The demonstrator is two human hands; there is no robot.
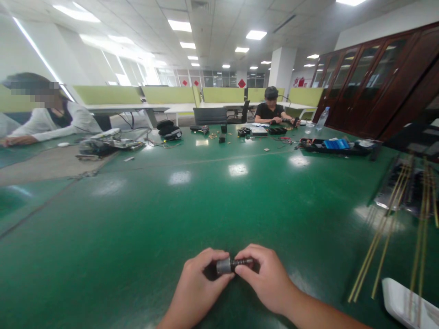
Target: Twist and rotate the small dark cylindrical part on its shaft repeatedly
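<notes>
Just above the green tabletop (192, 205), near its front edge, I hold a small metal part lying roughly level between my hands. Its left end is a grey metal cylinder (224, 266), pinched between the thumb and fingers of my left hand (200, 278). From the cylinder a thinner dark shaft with a coil spring or thread (239, 262) runs to the right. The thumb and fingertips of my right hand (265, 276) close on that shaft near its far end. The fingers partly cover both ends.
Thin yellowish rods (384, 233) lean at the right, over a white tray (408, 301). A black tray with blue items (336, 144), a bottle (323, 119), a black bag (169, 130) and small parts stand far back. One person (270, 109) sits opposite, another (51, 114) at left.
</notes>
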